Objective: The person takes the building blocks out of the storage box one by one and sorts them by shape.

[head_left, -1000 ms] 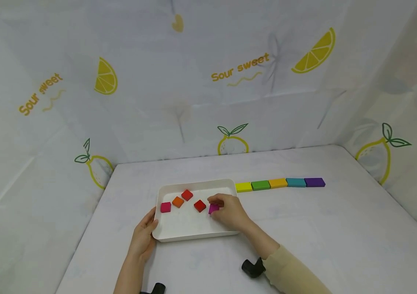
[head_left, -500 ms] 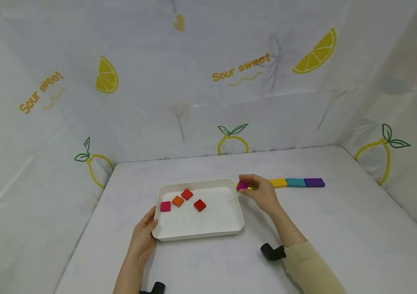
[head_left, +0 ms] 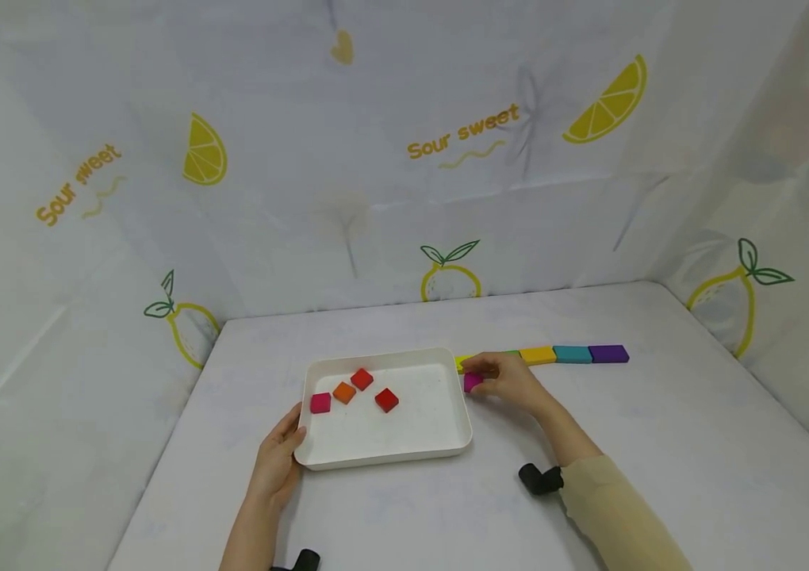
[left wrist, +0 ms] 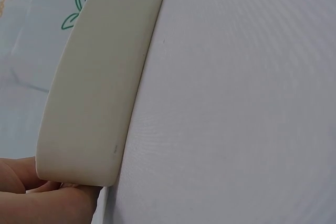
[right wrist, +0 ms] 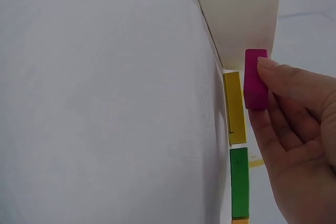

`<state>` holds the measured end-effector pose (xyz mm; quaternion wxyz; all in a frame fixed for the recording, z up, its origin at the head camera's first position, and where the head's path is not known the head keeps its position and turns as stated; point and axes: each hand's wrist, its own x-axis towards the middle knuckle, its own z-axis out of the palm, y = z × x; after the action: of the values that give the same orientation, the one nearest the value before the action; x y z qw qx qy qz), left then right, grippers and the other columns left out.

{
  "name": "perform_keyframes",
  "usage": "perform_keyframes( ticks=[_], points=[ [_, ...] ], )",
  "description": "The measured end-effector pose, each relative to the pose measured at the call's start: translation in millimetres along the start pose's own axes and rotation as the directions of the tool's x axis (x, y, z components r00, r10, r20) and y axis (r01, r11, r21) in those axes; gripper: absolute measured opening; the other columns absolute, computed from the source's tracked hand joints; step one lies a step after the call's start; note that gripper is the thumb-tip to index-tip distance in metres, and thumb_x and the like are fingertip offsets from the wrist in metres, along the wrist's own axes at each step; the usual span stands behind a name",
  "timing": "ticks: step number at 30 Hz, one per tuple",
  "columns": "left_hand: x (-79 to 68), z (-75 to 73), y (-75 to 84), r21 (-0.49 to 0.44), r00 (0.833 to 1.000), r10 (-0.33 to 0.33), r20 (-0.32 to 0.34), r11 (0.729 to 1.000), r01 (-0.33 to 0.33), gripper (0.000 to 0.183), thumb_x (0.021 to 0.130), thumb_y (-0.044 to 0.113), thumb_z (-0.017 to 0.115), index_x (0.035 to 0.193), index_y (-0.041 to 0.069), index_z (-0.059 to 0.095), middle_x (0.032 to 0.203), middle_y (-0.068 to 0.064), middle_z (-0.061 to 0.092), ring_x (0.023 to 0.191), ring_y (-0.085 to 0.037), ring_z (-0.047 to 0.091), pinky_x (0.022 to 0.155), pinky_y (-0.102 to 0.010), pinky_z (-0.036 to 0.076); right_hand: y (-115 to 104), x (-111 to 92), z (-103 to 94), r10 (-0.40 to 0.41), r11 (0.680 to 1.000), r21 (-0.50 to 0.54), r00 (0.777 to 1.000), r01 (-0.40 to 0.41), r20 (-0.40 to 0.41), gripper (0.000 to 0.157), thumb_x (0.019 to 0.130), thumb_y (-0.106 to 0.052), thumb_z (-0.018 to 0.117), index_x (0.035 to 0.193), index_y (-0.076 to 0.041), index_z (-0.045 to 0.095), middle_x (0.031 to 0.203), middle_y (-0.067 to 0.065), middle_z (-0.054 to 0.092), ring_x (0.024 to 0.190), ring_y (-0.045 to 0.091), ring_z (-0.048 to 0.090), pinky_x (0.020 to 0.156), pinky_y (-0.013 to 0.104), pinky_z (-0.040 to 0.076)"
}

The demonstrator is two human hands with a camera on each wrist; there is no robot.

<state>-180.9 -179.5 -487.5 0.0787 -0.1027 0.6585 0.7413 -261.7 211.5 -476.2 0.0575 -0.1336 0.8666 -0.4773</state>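
In the head view my right hand (head_left: 515, 386) pinches a magenta block (head_left: 472, 382) just outside the tray's right side. The right wrist view shows that block (right wrist: 255, 90) between thumb and fingers, in front of a yellow block (right wrist: 235, 109) and close to the tray's wall. My left hand (head_left: 277, 464) grips the left side of the white tray (head_left: 404, 436), thumb at the rim. Inside the tray lie a pink block (head_left: 320, 403), an orange block (head_left: 344, 392) and two red blocks, one near the back (head_left: 362, 379) and one nearer the middle (head_left: 386, 400).
A row of blocks runs right from the tray's back right corner: yellow, green (right wrist: 240, 182), amber (head_left: 538, 355), teal (head_left: 573, 354) and purple (head_left: 608, 354). My right hand partly covers its left end in the head view. A lemon-print cloth (head_left: 290, 238) stands behind the table.
My right hand has carried the magenta block out of the tray to the right, over its rim, then lowered it slightly toward me beside the row. The left hand and the tray have stayed put.
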Motion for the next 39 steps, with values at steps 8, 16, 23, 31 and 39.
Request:
perform_keyframes(
  ticks=[8,16,23,31,39],
  points=[
    [-0.5,1.1,-0.2,0.001,1.0,-0.008,-0.009,1.0,0.008,0.054,0.105,0.005,0.035,0.158,0.006,0.02,0.167,-0.013,0.014,0.154,-0.029,0.019,0.122,-0.039,0.023,9,3,2.9,-0.035,0.999,-0.003,0.999,0.035,0.04,0.041,0.082,-0.004,0.078,0.121,-0.007,0.068,0.119,0.012,0.071,0.11,0.027,0.066,0.101,0.045,0.055],
    [-0.7,0.4,-2.8,0.002,1.0,-0.009,-0.011,1.0,0.009,0.054,0.106,0.006,0.035,0.158,0.007,0.02,0.167,-0.013,0.014,0.154,-0.028,0.019,0.121,-0.031,0.028,11,6,5.5,-0.046,0.999,-0.021,0.997,0.047,0.069,0.04,0.079,-0.003,0.079,0.117,-0.008,0.07,0.112,0.011,0.073,0.103,0.023,0.067,0.095,0.041,0.058],
    [0.2,-0.4,-3.9,-0.003,1.0,-0.004,-0.004,1.0,0.004,0.054,0.106,0.006,0.034,0.158,0.007,0.019,0.167,-0.012,0.013,0.155,-0.028,0.017,0.124,-0.04,0.021,12,9,6.8,-0.036,0.999,-0.017,0.997,0.038,0.07,0.039,0.078,-0.006,0.081,0.116,-0.007,0.07,0.112,0.011,0.073,0.103,0.022,0.067,0.094,0.038,0.058],
    [-0.3,-1.5,-5.4,0.014,1.0,0.006,0.0,1.0,-0.006,0.055,0.106,0.005,0.034,0.158,0.006,0.018,0.167,-0.014,0.012,0.155,-0.029,0.016,0.124,-0.042,0.02,11,8,6.5,-0.036,0.999,0.006,0.996,0.035,0.088,0.038,0.079,-0.005,0.08,0.115,-0.005,0.069,0.114,0.015,0.072,0.105,0.025,0.067,0.097,0.043,0.057],
    [0.2,-1.5,-4.7,0.008,1.0,0.009,0.008,1.0,-0.009,0.055,0.106,0.006,0.034,0.158,0.006,0.018,0.168,-0.014,0.011,0.155,-0.03,0.015,0.124,-0.042,0.02,12,10,7.2,-0.044,0.999,0.023,0.996,0.042,0.083,0.038,0.077,0.0,0.079,0.114,-0.003,0.068,0.112,0.015,0.072,0.104,0.024,0.066,0.097,0.044,0.057]
  ],
)
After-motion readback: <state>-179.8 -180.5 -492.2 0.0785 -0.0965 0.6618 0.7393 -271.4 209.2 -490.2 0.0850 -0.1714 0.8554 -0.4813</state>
